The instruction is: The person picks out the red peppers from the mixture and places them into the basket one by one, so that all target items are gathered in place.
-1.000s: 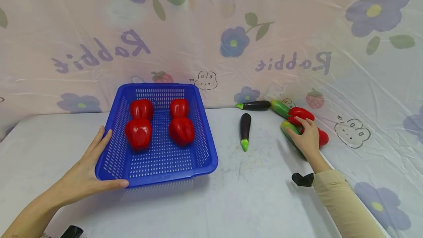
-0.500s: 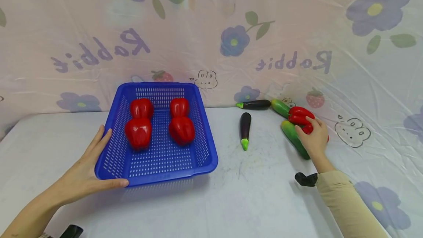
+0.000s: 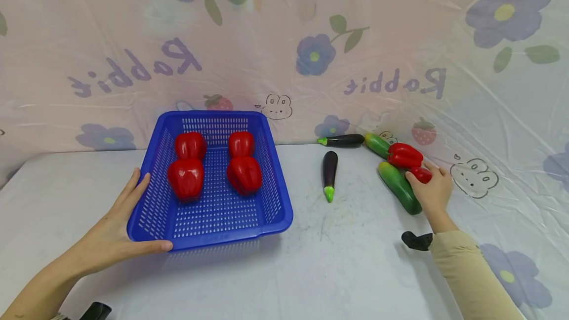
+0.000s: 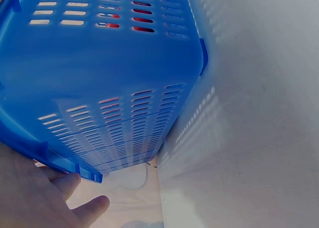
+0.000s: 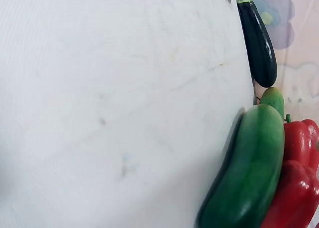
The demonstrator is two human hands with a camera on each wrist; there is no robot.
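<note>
A blue plastic basket point(image 3: 231, 235) stands on the table with several red bell peppers point(image 3: 186, 179) inside. My left hand point(image 3: 116, 233) spans its near left corner, thumb along the front rim and fingers stretched along the left side. In the left wrist view those fingers point(image 4: 92, 208) reach past the rim, mostly straight. My right hand point(image 3: 433, 189) holds a red bell pepper point(image 3: 420, 175) between thumb and fingers, partly covering it. Another red bell pepper point(image 3: 404, 155) lies just behind it. A cucumber point(image 3: 400, 189) lies to its left. The right wrist view leaves out the hand.
A second cucumber point(image 3: 377, 145) lies behind, end to end with an eggplant point(image 3: 342, 140) along the back cloth. Another eggplant point(image 3: 330, 174) lies between basket and cucumbers. A printed cloth point(image 3: 249, 53) hangs along the table's back and right edges.
My right hand has moved right and toward me, from over the rear pepper and cucumber to the front pepper, uncovering the cucumber. The left hand and basket have stayed put.
</note>
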